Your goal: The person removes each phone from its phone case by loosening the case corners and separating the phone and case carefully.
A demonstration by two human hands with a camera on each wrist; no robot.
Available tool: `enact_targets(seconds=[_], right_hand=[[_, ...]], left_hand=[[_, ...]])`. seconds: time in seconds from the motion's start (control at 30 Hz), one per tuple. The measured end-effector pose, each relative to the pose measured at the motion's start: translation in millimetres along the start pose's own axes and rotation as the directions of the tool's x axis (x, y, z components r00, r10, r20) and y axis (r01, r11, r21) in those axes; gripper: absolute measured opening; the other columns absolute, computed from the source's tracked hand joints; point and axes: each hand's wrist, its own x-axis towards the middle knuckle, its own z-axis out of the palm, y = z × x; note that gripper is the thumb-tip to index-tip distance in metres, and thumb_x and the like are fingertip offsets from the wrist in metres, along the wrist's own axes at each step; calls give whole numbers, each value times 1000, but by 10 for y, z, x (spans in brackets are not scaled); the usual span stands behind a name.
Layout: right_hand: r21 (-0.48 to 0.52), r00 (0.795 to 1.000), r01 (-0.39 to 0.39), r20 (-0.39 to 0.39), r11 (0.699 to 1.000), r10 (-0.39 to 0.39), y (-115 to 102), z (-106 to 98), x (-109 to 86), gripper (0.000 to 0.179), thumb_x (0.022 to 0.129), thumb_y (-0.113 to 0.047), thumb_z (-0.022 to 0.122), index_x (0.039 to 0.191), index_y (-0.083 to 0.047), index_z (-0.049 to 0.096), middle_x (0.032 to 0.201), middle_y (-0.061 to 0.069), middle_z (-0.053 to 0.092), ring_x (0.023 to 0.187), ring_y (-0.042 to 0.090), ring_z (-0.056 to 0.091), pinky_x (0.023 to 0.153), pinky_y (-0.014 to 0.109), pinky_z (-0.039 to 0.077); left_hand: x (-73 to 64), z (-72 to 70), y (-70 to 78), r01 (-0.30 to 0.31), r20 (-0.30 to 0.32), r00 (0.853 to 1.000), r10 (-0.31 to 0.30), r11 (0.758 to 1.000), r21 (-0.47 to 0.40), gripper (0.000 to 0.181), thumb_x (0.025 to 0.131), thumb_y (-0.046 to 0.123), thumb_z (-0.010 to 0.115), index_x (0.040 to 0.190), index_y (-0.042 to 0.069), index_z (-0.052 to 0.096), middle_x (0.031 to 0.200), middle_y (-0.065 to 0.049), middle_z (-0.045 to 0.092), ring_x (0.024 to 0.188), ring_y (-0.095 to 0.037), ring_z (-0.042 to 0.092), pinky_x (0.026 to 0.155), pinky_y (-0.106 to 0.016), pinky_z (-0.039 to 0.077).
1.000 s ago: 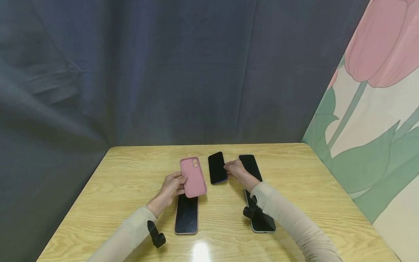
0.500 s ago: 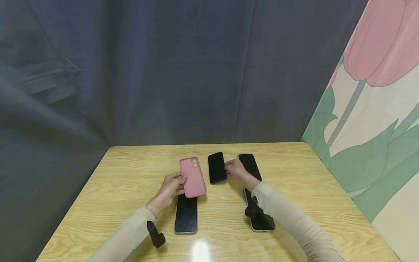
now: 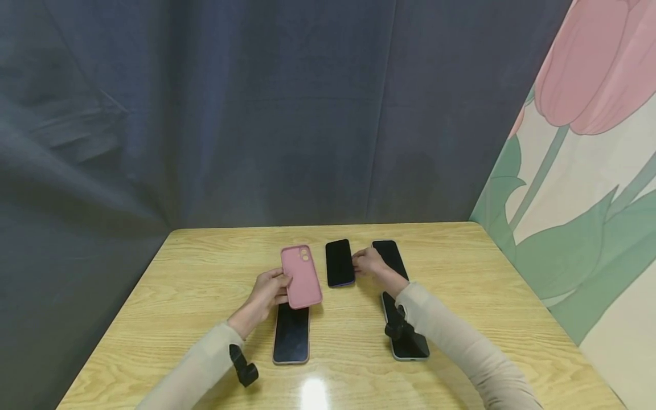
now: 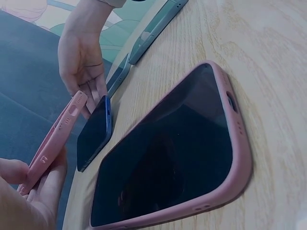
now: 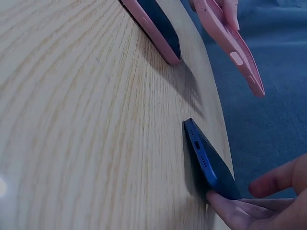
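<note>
Both hands of mine are busy: the left hand (image 3: 267,291) is clamped on the pink case (image 3: 303,279), thumb inside and fingers behind, while the right hand (image 3: 370,265) has fingertips touching the right edge of the blue phone (image 3: 340,262); whether they truly grip it, I cannot tell. Past everything hangs the dark curtain (image 3: 271,114), and before it spreads the wood-grained surface (image 3: 215,267). On that lie three phones I judge need nothing from me: the pink-rimmed phone (image 3: 292,339), its far end beneath my raised case, and to my right the near green-rimmed phone (image 3: 410,344) and the far phone (image 3: 390,257), both partly hidden by my arm. My case is empty, held off the surface. Just beside it, the blue phone looks bare and slightly tilted, its right edge raised. Case and phone are apart, so I count that pair as the part left undone. Smallest of all, the phone's charging port (image 5: 196,144) shows unobstructed in the right wrist view.
</note>
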Motion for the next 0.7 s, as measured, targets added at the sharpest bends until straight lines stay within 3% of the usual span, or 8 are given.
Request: enact_targets(seconds=[0.33,0.7], right_hand=[[-18,1000,7,26,1000,-6,15,-7,-23,40,101,4,40,137,21,39,129,40,50,114,47,57,95,48,51],[15,1000,7,-4,1000,-7,14,-42,-76,39,99,5,41,135,22,40,120,37,55,109,46,59,95,48,51]], left_hand=[[-6,-41,-3,0,-10,1000,1,1000,12,43,100,7,53,140,-7,47,95,-14,69,80,-20,69,71,-33,59],[2,-96,28,8,-17,1000,-7,999,44,41,100,9,55,137,-7,51,93,-12,69,77,-17,67,69,-29,58]])
